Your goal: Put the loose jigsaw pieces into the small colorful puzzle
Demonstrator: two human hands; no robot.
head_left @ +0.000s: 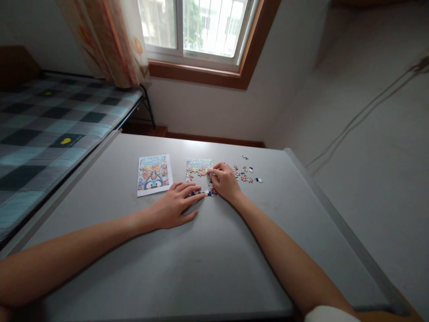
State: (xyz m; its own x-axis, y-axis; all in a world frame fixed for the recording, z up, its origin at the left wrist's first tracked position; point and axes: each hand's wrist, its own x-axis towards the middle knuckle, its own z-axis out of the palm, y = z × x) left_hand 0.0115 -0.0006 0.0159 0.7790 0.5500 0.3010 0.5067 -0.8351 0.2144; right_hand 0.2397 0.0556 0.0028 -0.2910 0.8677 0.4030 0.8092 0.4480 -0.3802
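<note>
A partly assembled colourful jigsaw puzzle (198, 168) lies on the grey table (187, 264). My left hand (176, 205) rests flat beside its lower left corner, fingers stretched out, fingertips touching the bottom edge. My right hand (225, 181) sits at the puzzle's right edge with fingers curled and pinched at a spot on that edge; whether a piece is between them is too small to see. Several loose puzzle pieces (246, 173) lie scattered just right of that hand. A printed reference picture (154, 174) lies left of the puzzle.
A bed with a checked cover (43, 129) runs along the table's left side. A window (197, 31) with a curtain (110, 40) is behind. A white wall with a cable (368, 112) stands close on the right.
</note>
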